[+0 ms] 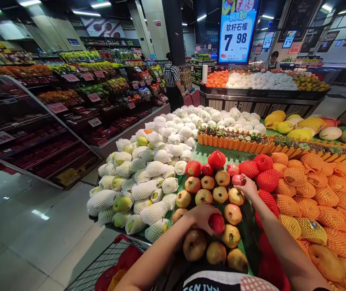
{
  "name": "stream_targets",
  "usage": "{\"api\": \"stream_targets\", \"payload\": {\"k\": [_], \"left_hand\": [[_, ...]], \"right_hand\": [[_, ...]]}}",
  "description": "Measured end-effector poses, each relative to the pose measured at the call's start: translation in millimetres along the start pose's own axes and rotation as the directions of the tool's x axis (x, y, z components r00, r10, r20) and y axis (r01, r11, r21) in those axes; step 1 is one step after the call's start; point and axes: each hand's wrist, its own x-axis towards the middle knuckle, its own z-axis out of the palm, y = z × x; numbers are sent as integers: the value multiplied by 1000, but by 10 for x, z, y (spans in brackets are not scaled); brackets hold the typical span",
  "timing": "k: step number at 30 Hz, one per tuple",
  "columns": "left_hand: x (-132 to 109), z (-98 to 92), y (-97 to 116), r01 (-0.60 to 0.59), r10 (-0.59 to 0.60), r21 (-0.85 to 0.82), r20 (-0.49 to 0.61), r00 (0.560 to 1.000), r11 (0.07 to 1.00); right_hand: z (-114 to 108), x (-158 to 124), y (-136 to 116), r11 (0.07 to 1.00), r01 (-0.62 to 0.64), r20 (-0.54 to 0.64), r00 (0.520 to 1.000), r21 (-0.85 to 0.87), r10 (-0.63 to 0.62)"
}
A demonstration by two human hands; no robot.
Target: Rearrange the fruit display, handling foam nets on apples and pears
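My left hand (201,217) is closed round a red pomegranate (217,223), low over the front rows of a pomegranate pile (204,197). My right hand (246,186) reaches further back and grips a smaller pink-red pomegranate (238,180) at the pile's far edge. The loose pomegranates lie in rows on a green mat (212,153). Red net-wrapped fruit (265,178) lies behind and to the right of my right hand.
White net-wrapped pears (142,186) are heaped to the left, orange net-wrapped fruit (318,194) to the right. A shopping cart (112,262) with something red in it stands below at the stand's front edge. A person in a striped top (173,85) stands in the aisle behind; shelves (39,121) line the left.
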Motion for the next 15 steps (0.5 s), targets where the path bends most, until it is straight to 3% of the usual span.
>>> {"api": "stream_targets", "payload": {"k": [3, 5, 6, 8, 9, 10, 11, 13, 15], "left_hand": [[107, -491, -66, -62, 58, -134, -33, 998, 989], [271, -806, -180, -53, 7, -200, -224, 975, 978], [384, -950, -249, -36, -43, -204, -369, 929, 978], [655, -1205, -394, 74, -154, -151, -629, 762, 986], [799, -1315, -465, 177, -198, -105, -716, 670, 979], [940, -1415, -534, 303, -227, -42, -761, 608, 952], [1068, -1502, -601, 426, -246, 34, -773, 585, 904], [1266, -1639, -730, 571, -280, 189, -723, 632, 799], [1380, -1725, -851, 581, -311, 291, -622, 718, 760]], "right_hand": [[-3, 88, -41, 999, 49, 64, 997, 8, -49], [39, 83, -65, 998, 69, 75, 995, 4, -69], [71, 60, -73, 997, 75, 72, 995, -2, -75], [144, -13, -81, 995, 96, 54, 994, -14, -95], [177, -54, -79, 994, 111, 41, 993, -18, -110], [205, -93, -74, 992, 127, 26, 992, -19, -126], [224, -126, -66, 990, 142, 12, 990, -18, -141], [243, -172, -47, 987, 163, -13, 987, -2, -163], [245, -195, -30, 986, 167, -31, 986, 23, -167]]}}
